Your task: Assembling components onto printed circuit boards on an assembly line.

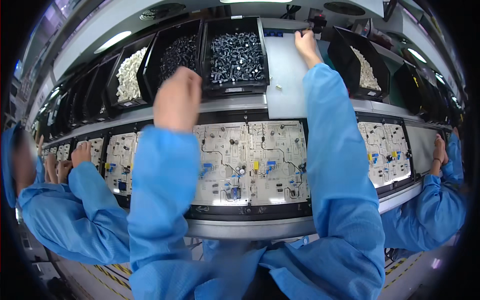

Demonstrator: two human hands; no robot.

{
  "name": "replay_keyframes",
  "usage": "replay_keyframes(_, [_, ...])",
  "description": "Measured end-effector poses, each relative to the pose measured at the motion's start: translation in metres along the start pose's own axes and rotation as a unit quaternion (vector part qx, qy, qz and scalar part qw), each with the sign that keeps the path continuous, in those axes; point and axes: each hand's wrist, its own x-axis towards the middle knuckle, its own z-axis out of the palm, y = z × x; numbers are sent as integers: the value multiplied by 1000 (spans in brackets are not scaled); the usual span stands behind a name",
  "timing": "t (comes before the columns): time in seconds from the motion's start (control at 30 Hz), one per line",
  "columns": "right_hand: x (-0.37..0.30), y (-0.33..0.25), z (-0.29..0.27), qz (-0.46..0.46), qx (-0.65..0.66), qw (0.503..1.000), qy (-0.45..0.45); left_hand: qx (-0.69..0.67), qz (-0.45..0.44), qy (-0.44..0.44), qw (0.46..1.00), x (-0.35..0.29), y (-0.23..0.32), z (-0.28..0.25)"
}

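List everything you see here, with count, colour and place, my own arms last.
Bins: many, black, along the far side
Cylindrical parts: uncountable, dark, in the central bin
Chunky parts: uncountable, cream, in bins left and right
Sheet: one, white, between bins
Small parts: several, blue, sheet's far end
Circuit boards: many, pale, along the line
Front rail: one, grey, nearest edge
Co-workers: at least two, blue-clothed, both sides
Sleeves: two, blue, foreground
Left hand: one, blurred, before dark-filled bin
Right hand: one, bare, beside blue parts
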Motion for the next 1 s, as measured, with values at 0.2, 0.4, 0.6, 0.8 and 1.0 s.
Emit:
replay_keyframes(0.2, [-99,-103,-123,-130,191,937,-260,98,-38,-113,988,42,-135,61])
replay_keyframes(0.4, [-195,-148,-262,-242,67,896,-366,129,-2,-150,980,74,-160,71])
replay_keyframes(0.6, [-221,-152,-297,-220,36,896,-383,96,-50,-172,979,81,-176,78])
replay_keyframes(0.8, [-236,-147,-302,-136,38,886,-441,99,-36,-147,984,74,-167,81])
replay_keyframes(1.0, [-241,-134,-302,-200,-11,840,-505,305,-11,-125,944,94,-200,100])
